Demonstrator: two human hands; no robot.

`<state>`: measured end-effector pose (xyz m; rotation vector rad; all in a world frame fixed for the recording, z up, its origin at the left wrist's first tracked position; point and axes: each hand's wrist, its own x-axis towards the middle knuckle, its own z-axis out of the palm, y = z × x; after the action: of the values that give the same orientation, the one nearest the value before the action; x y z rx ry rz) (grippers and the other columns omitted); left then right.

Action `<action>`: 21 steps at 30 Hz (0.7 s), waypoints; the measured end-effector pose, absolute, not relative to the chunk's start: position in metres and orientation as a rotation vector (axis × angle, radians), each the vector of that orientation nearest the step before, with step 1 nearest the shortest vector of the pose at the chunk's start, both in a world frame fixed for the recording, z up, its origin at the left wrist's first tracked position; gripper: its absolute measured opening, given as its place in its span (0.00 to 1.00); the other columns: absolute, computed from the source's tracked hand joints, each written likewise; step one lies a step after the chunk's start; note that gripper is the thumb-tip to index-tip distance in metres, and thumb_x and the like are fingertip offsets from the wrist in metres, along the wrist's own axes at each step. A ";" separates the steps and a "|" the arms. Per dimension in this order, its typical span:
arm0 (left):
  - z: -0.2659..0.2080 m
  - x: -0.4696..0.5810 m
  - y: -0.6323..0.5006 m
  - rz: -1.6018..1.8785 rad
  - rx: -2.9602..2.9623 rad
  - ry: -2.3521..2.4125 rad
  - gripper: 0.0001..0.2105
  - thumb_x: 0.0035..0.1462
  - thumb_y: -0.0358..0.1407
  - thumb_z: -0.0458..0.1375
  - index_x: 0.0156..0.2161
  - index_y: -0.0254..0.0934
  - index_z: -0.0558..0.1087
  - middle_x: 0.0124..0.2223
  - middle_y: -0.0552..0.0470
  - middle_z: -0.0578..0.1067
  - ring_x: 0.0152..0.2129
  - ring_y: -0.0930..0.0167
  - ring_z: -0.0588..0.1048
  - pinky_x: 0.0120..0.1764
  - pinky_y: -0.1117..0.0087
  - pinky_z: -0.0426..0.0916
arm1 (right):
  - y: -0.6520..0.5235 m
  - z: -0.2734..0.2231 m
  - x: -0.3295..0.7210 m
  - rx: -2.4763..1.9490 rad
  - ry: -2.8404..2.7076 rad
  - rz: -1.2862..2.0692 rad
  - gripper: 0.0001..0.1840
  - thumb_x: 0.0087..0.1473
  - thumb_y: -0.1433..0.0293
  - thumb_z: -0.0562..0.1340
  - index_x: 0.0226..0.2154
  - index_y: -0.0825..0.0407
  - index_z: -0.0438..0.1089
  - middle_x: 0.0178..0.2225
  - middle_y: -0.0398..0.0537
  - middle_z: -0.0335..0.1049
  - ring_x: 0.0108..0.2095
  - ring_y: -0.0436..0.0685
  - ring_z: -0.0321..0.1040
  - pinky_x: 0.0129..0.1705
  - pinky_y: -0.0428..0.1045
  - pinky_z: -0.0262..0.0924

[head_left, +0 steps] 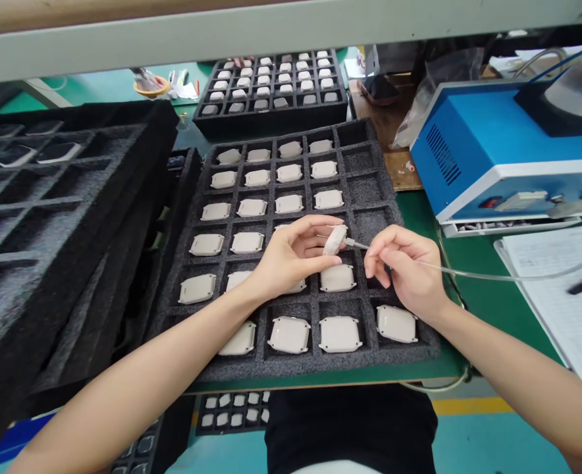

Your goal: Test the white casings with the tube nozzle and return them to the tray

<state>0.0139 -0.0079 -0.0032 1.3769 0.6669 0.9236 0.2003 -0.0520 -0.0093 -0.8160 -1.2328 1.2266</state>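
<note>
My left hand (301,253) pinches a beige watch case (335,239) on edge between thumb and fingers, above a black foam tray (271,367). In my right hand (407,266) is a thin clear tube (473,272), held near its pale tip (354,243). That tip meets the side edge of the case; whether it goes into it I cannot tell. More beige watch cases (340,334) lie flat in the tray's compartments beneath both hands. Part of the tray's middle is covered by my left hand and forearm.
A blue machine (498,145) stands at the right, beside papers (557,276). Stacked black foam trays (123,178) rise at the left. Behind is another filled tray (271,116), with a person's fingers at its far edge. A grey beam (291,41) crosses overhead.
</note>
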 end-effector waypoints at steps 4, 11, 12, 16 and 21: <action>-0.003 0.014 -0.008 0.909 1.381 0.674 0.22 0.42 0.25 0.67 0.45 0.36 0.71 0.41 0.50 0.77 0.38 0.68 0.77 0.45 0.68 0.72 | -0.052 -0.009 0.201 -0.831 -1.234 1.220 0.08 0.53 0.76 0.55 0.27 0.54 0.68 0.19 0.41 0.69 0.14 0.45 0.54 0.15 0.43 0.47; -0.003 0.013 -0.008 0.899 1.372 0.670 0.22 0.42 0.26 0.67 0.45 0.37 0.72 0.41 0.50 0.77 0.38 0.69 0.77 0.44 0.68 0.72 | -0.053 -0.009 0.201 -0.816 -1.242 1.209 0.07 0.53 0.75 0.56 0.27 0.53 0.68 0.19 0.42 0.69 0.14 0.45 0.55 0.15 0.43 0.47; -0.004 0.013 -0.008 0.898 1.373 0.675 0.22 0.42 0.26 0.67 0.45 0.36 0.71 0.41 0.50 0.77 0.38 0.69 0.77 0.44 0.68 0.72 | -0.053 -0.009 0.201 -0.814 -1.242 1.204 0.07 0.53 0.75 0.56 0.27 0.53 0.68 0.18 0.42 0.69 0.14 0.45 0.55 0.15 0.43 0.47; -0.004 0.013 -0.008 0.907 1.396 0.682 0.22 0.43 0.28 0.67 0.46 0.37 0.71 0.42 0.49 0.77 0.39 0.68 0.77 0.45 0.67 0.71 | -0.053 -0.008 0.201 -0.841 -1.234 1.187 0.07 0.52 0.74 0.56 0.26 0.53 0.68 0.18 0.42 0.69 0.14 0.46 0.55 0.14 0.43 0.47; -0.005 0.012 -0.008 0.902 1.417 0.680 0.22 0.43 0.29 0.67 0.46 0.37 0.71 0.42 0.48 0.77 0.40 0.67 0.76 0.45 0.66 0.71 | -0.054 -0.008 0.201 -0.867 -1.243 1.178 0.06 0.52 0.73 0.57 0.26 0.53 0.68 0.18 0.42 0.69 0.13 0.46 0.55 0.14 0.43 0.47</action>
<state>0.0125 -0.0082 -0.0046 1.4174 0.6803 0.9021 0.2008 -0.0538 -0.0076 -0.8673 -1.2430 1.1782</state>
